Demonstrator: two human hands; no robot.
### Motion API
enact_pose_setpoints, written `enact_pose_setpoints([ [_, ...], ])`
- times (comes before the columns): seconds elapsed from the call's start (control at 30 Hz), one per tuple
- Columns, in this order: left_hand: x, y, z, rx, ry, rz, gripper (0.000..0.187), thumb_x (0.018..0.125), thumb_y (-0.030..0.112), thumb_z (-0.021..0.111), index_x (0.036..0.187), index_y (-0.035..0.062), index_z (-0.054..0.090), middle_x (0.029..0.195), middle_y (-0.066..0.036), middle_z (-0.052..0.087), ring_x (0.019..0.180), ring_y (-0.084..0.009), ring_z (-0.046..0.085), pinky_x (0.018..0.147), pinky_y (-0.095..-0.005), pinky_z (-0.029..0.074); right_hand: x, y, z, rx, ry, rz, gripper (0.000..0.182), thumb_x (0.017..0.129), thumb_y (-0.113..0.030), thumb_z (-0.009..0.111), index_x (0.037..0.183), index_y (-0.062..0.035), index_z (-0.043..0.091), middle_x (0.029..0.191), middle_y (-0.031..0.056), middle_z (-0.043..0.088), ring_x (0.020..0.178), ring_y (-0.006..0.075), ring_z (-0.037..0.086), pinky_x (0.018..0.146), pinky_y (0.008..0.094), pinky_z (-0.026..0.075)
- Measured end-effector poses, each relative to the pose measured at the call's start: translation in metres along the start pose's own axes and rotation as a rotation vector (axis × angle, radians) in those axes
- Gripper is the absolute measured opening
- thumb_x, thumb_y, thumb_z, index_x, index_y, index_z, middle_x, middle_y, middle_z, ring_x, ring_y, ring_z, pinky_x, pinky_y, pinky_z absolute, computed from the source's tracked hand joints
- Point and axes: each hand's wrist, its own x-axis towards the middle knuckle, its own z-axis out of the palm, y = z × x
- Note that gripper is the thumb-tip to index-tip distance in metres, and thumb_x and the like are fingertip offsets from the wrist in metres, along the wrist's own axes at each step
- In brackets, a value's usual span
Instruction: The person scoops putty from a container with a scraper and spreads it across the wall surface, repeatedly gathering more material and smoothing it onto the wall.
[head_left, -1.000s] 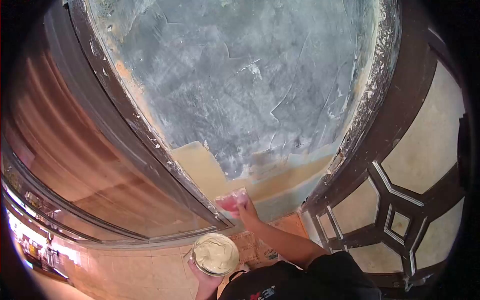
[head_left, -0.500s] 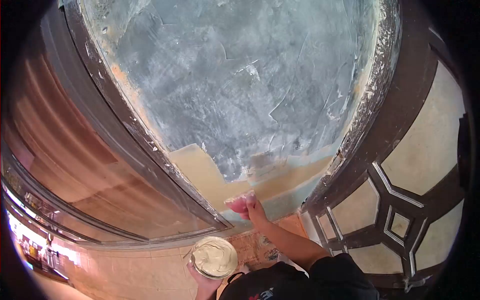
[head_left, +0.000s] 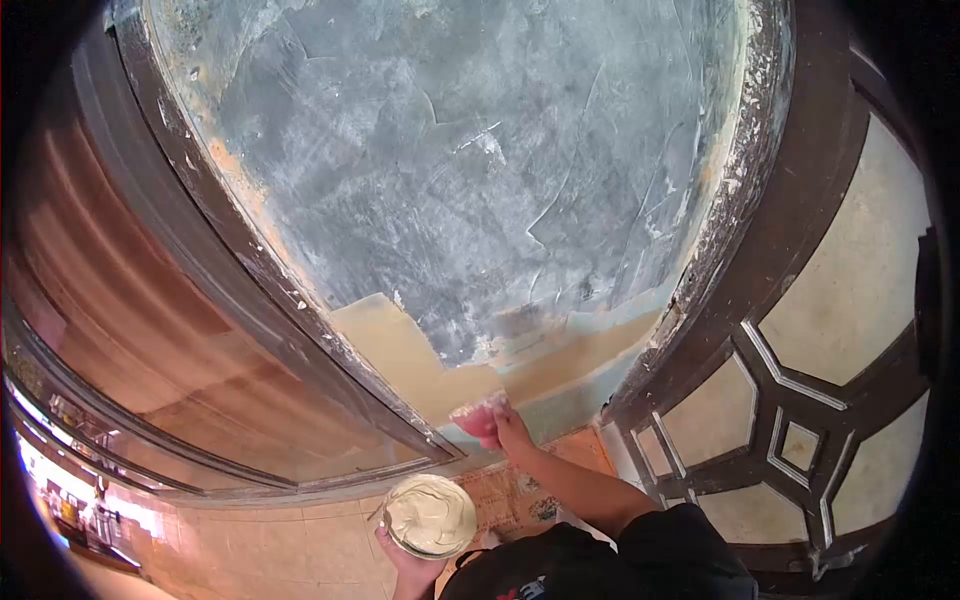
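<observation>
My right hand (head_left: pixel 512 432) is closed on a pink putty spreader (head_left: pixel 478 420), whose pale-smeared edge lies against the lower part of the wall (head_left: pixel 470 200). Fresh cream putty (head_left: pixel 395 345) covers a patch of the wall just above and left of the spreader. Low in the view, my left hand (head_left: pixel 405 562) grips a round tub (head_left: pixel 470 535) from its left side and below. Swirled cream putty (head_left: pixel 430 512) fills the tub up near its rim. The fingers under the tub are partly hidden.
A brown wooden frame (head_left: pixel 245 245) with glass panes borders the wall on the left. To the right stands a dark door (head_left: pixel 720 400) with pale panels. An orange patterned mat (head_left: pixel 510 490) lies on the tiled floor (head_left: pixel 270 545) below.
My right hand and the spreader have moved slightly down the wall. The cream putty patch now reaches farther right above the spreader. My left hand holds the tub in nearly the same place.
</observation>
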Motion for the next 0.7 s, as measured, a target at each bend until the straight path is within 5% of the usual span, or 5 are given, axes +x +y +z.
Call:
enact_pose_setpoints([
  [0.1,0.001,0.003,0.001,-0.177,0.028,-0.061,0.073,0.081,0.063,0.036,0.135,0.0141,0.037,0.135,-0.011,0.042,0.123,-0.0318,0.042,0.099,-0.0535,0.036,-0.006,0.021,-0.008,0.109,-0.109,0.176,0.029,0.097,-0.033,0.045,0.113,-0.0087,0.045,0.092,0.0099,0.06,0.067,0.0175,0.064,0.055,0.0292,0.055],
  [0.33,0.002,0.003,0.0,0.034,0.051,-0.045,0.08,0.076,0.068,0.038,0.135,0.015,0.039,0.136,-0.011,0.041,0.124,-0.0336,0.041,0.1,-0.0551,0.034,-0.045,-0.065,0.068,0.199,-0.115,-0.095,0.034,0.094,-0.021,0.051,0.121,-0.0055,0.036,0.098,0.0119,0.055,0.071,0.0213,0.065,0.059,0.0298,0.056],
  [0.5,0.005,0.002,-0.007,-0.136,0.044,-0.111,0.084,0.074,0.07,0.041,0.137,0.0148,0.037,0.137,-0.012,0.04,0.124,-0.0348,0.041,0.1,-0.0553,0.034,-0.014,-0.006,0.041,0.119,-0.009,-0.164,0.028,0.095,-0.018,0.049,0.118,-0.0052,0.04,0.093,0.0102,0.056,0.064,0.0198,0.064,0.055,0.0297,0.056],
  [0.57,0.006,0.002,-0.013,-0.103,0.055,-0.096,0.084,0.074,0.07,0.042,0.137,0.0147,0.037,0.137,-0.012,0.041,0.124,-0.0352,0.041,0.1,-0.0555,0.035,-0.019,0.02,0.023,0.1,-0.009,0.081,0.03,0.095,-0.018,0.048,0.121,-0.0061,0.038,0.094,0.0104,0.057,0.06,0.0191,0.063,0.054,0.03,0.056],
  [0.7,0.001,0.01,0.002,-0.226,0.073,-0.126,0.081,0.075,0.067,0.041,0.136,0.0147,0.038,0.137,-0.013,0.041,0.123,-0.0357,0.042,0.098,-0.0557,0.036,-0.034,0.015,0.037,0.137,-0.029,0.042,0.032,0.095,-0.019,0.048,0.122,-0.0059,0.035,0.097,0.0124,0.057,0.059,0.0188,0.063,0.054,0.0308,0.056],
])
